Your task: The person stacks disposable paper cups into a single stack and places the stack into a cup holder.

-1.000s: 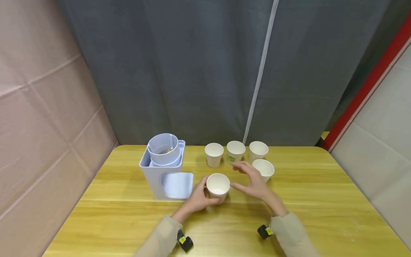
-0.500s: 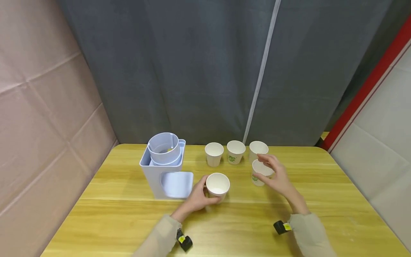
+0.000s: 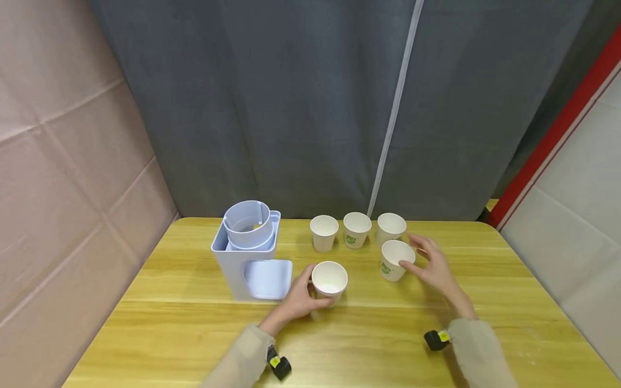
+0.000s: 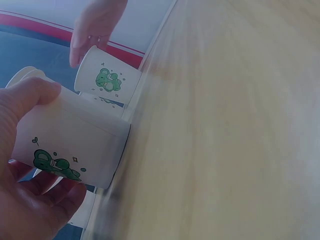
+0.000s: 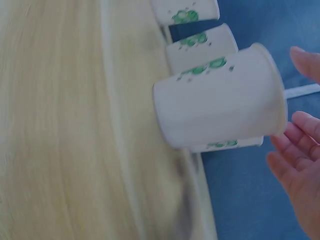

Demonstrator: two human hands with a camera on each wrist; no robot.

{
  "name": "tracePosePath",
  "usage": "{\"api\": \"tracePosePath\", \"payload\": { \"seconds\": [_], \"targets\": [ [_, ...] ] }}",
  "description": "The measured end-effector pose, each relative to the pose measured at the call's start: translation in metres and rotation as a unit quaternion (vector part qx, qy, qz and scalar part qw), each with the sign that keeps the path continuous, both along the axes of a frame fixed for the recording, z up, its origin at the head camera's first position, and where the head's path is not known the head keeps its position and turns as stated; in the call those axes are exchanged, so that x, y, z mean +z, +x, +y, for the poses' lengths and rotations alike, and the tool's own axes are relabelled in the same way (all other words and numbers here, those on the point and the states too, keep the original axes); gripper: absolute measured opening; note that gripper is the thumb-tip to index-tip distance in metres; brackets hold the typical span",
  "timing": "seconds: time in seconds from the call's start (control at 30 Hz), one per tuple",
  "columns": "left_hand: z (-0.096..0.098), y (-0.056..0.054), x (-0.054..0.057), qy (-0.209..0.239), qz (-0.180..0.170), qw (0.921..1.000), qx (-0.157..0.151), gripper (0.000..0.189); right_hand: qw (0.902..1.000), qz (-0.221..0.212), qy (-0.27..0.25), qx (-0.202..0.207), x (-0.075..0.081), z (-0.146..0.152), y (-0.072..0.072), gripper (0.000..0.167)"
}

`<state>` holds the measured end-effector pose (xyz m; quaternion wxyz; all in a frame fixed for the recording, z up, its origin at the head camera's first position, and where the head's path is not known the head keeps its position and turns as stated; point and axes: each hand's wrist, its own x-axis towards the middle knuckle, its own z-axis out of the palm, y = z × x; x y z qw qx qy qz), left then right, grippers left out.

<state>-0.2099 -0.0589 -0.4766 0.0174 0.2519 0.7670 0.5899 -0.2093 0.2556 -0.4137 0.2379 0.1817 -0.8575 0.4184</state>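
My left hand [image 3: 297, 300] grips a white paper cup [image 3: 329, 277] at the front middle of the table, thumb on the near side and fingers round the far side. In the left wrist view the held cup [image 4: 75, 125] bears a green bear print, and a second rim shows at its mouth, as of nested cups. My right hand [image 3: 435, 271] is beside another white paper cup [image 3: 394, 264] standing upright to the right. Thumb and fingers are spread apart around its right side; in the right wrist view the fingertips [image 5: 277, 160] are right at its rim.
Behind stand three more paper cups in a row: left [image 3: 323, 233], middle [image 3: 356, 230] and right [image 3: 390, 226]. A pale blue plastic machine [image 3: 237, 269] with a round top and a flat tray [image 3: 269, 280] stands left of my left hand. A dark curtain [image 3: 291, 108] hangs behind the wooden table [image 3: 170, 323].
My right hand has moved right, away from the cup in my left hand, past the front right cup to its right side. My left hand has stayed in place with its cup.
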Motion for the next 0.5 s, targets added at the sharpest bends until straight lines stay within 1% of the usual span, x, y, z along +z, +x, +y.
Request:
{"api": "tracePosePath", "payload": {
  "seconds": [0.17,0.27,0.37,0.5],
  "targets": [
    [0.0,0.0,0.001,0.003,-0.004,1.0,-0.001,0.071,0.9984,-0.055,0.004,0.009,-0.024,0.015,-0.014,0.067],
    [0.0,0.0,0.0,0.0,-0.008,1.0,0.001,0.072,0.9969,-0.076,-0.003,0.022,-0.03,0.018,-0.019,0.07],
    [0.0,0.0,0.0,-0.003,-0.004,1.0,0.003,0.072,0.9965,-0.079,-0.003,0.026,-0.031,0.017,-0.021,0.072],
    [0.001,0.01,0.019,-0.007,-0.008,0.9999,0.001,0.07,0.9961,-0.085,0.009,0.022,-0.017,0.007,-0.013,0.07]
  ]
}}
